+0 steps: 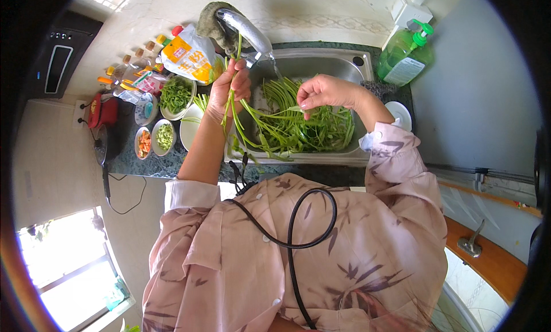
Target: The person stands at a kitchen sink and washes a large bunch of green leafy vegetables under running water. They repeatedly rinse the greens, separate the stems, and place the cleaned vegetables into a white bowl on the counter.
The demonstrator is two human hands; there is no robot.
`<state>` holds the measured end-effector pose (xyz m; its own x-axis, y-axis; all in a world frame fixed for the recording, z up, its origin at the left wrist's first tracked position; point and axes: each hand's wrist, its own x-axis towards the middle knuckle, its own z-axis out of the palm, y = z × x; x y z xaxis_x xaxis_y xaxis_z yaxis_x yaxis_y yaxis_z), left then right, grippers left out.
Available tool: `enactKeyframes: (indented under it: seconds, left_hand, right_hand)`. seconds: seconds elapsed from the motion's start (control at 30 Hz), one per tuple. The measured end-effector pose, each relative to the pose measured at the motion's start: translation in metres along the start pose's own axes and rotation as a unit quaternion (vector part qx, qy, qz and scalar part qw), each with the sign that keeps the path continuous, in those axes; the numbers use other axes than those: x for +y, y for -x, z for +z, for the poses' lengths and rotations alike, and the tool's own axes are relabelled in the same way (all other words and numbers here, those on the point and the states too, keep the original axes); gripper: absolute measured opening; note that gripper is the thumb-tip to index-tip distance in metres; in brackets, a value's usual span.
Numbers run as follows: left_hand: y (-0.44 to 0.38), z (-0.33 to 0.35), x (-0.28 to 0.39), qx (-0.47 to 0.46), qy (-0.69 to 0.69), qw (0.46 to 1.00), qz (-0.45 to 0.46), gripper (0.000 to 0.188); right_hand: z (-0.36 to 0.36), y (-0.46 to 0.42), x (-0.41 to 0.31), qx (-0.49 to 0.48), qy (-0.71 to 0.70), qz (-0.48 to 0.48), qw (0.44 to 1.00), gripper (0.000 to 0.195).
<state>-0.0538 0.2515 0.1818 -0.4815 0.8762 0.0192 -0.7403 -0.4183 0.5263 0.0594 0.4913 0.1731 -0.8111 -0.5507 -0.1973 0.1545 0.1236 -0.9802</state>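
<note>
My left hand (229, 88) grips several long green vegetable stems (239, 129) at the sink's left side. Their leafy ends trail down over the sink's near rim. Over the basin, my right hand (327, 93) pinches a leaf (294, 109) between thumb and fingertips. Below it, a heap of leafy green vegetables (275, 93) fills much of the stainless steel sink (297, 159). Water runs from the chrome faucet (247, 28) onto the heap's far side. A grey-brown cloth (206, 24) is draped around the faucet's base.
Left of the sink are a white bowl (189, 127), a bowl of chopped greens (177, 95), small bowls of diced green (164, 136) and orange (143, 143) pieces, and a starch bag (189, 54). A green pump bottle (404, 56) and a white dish (400, 113) stand right.
</note>
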Motion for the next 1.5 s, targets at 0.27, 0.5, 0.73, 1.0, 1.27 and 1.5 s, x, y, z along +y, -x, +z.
enactKeyframes:
  seconds: [0.27, 0.5, 0.73, 1.0, 1.27, 1.5]
  left_hand:
    - [-0.002, -0.009, -0.003, 0.045, -0.002, 0.999, 0.024, 0.023]
    - [0.002, -0.023, 0.004, 0.091, 0.003, 0.993, 0.081, 0.021]
    - [0.005, -0.026, 0.005, 0.119, -0.010, 0.989, 0.086, 0.022]
    - [0.003, -0.022, -0.002, 0.106, 0.008, 0.992, 0.071, 0.021]
    - [0.004, -0.012, -0.002, 0.087, 0.019, 0.994, 0.069, 0.021]
    - [0.002, -0.007, -0.011, 0.103, 0.002, 0.992, 0.077, 0.022]
  right_hand:
    - [0.007, -0.007, -0.007, -0.041, -0.103, 0.035, 0.993, 0.020]
    - [0.023, -0.006, -0.017, 0.128, 0.206, -0.075, 0.967, 0.026]
    - [0.024, -0.005, -0.023, 0.173, 0.304, -0.158, 0.923, 0.011]
    - [0.021, -0.004, -0.025, 0.048, -0.272, 0.041, 0.960, 0.024]
    - [0.025, 0.001, -0.018, 0.281, 0.356, -0.054, 0.890, 0.011]
    - [0.059, -0.001, -0.017, 0.146, -0.180, -0.227, 0.946, 0.017]
